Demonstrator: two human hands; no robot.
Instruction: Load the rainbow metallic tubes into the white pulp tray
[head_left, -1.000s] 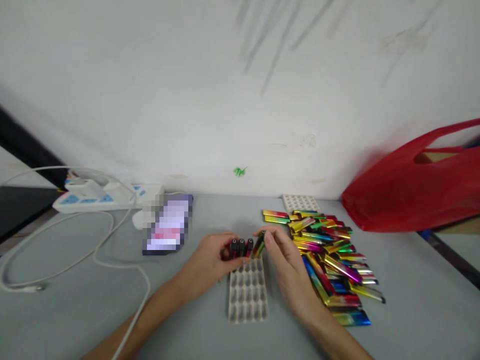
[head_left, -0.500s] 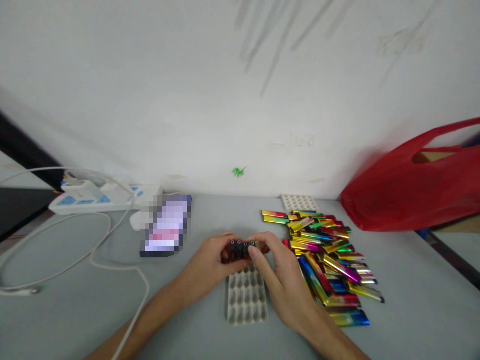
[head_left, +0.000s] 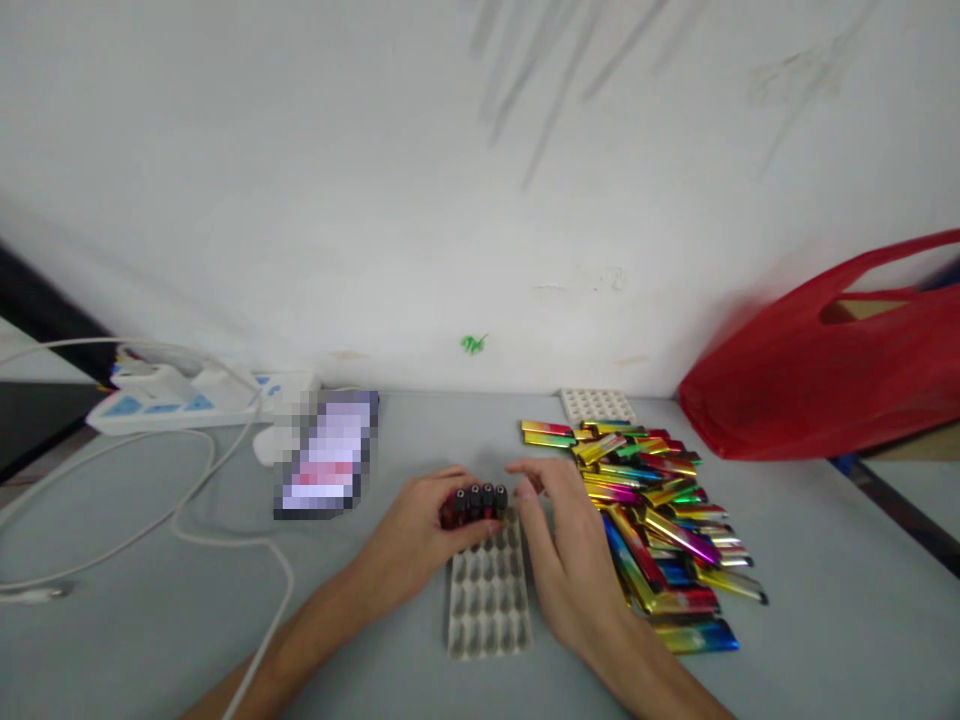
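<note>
Several black-tipped sticks stand side by side in the grip of my left hand, over the far end of a pale moulded tray. Its fingers curl round them, hiding most of their lower parts. My right hand is just right of the sticks and the tray, fingers apart, touching neither the sticks nor anything else I can see. Beyond it lies a loose pile of shiny multicoloured sticks, some with dark ends.
A phone, a white power strip and white cables lie on the left. At the back, near the wall, sits a second pale tray. A red bag stands at the back right.
My right hand has let go of the black-tipped sticks and drawn a little to the right, its fingers parting. My left hand still holds them.
</note>
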